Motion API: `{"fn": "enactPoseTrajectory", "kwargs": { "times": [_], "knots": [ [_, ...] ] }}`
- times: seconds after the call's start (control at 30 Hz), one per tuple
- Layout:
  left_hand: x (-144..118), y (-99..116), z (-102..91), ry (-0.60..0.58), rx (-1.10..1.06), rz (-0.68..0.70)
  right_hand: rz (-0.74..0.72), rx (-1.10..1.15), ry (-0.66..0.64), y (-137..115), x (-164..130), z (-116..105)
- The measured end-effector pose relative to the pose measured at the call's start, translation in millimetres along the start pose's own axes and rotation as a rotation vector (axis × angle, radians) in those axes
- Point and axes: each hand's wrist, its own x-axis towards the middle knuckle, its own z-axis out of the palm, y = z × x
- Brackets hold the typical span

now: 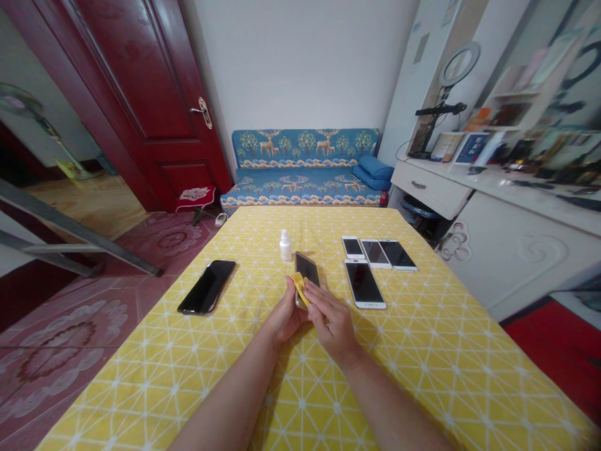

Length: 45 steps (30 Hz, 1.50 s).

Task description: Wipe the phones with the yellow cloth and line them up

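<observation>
A dark-screened phone is held tilted up off the tabletop near its middle, gripped from below and the left by the left hand, whose fingers are curled around the phone's lower end. The right hand has its fingertips drawn together on a small yellow cloth, pressing it against the lower left part of the screen. The phone's glass looks dark and reflective; its lower end is hidden behind the cloth and both hands, so how far the cloth covers it cannot be told. Just beyond the phone, toward the far edge, stands a small white bottle, upright and capped; its contents cannot be seen. To the right lies a white-framed phone, face up, and beyond it a row of three more phones lie side by side, nearly touching. Well apart, toward the left edge, a larger black phone lies flat at an angle. The tabletop is covered by a yellow cloth with a white triangle pattern. Past the far edge are a blue patterned sofa, a dark red door on the left, and white shelving on the right, its contents blurred. Both forearms are cut off by the bottom of the frame.
</observation>
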Motion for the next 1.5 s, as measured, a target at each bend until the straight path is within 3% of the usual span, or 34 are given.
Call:
{"fn": "enactPoseTrajectory", "kwargs": {
  "times": [0.23, 0.43, 0.53, 0.77, 1.0, 1.23, 1.5],
  "knots": [
    [1, 3, -0.5, -0.046, -0.002, 0.023, 0.104, -0.168, 0.107, 14, 0, 2],
    [0, 4, 1.3, 0.028, -0.121, 0.025, -0.145, 0.025, 0.039, -10, -2, -2],
    [-1, 8, 2.3, 0.027, -0.154, -0.003, -0.19, 0.021, 0.037, -11, -1, -4],
    [3, 11, -4.2, 0.077, -0.188, 0.078, -0.043, 0.015, 0.218, 8, -1, -10],
    [6, 10, -10.4, 0.171, -0.145, 0.161, 0.003, 0.094, 0.263, -1, -1, -8],
    [4, 4, -4.2, 0.14, 0.054, 0.218, -0.01, 0.044, 0.285, -1, 1, -8],
    [2, 4, -1.0, 0.029, 0.237, 0.199, 0.114, 0.097, 0.512, 3, 4, -13]
  ]
}}
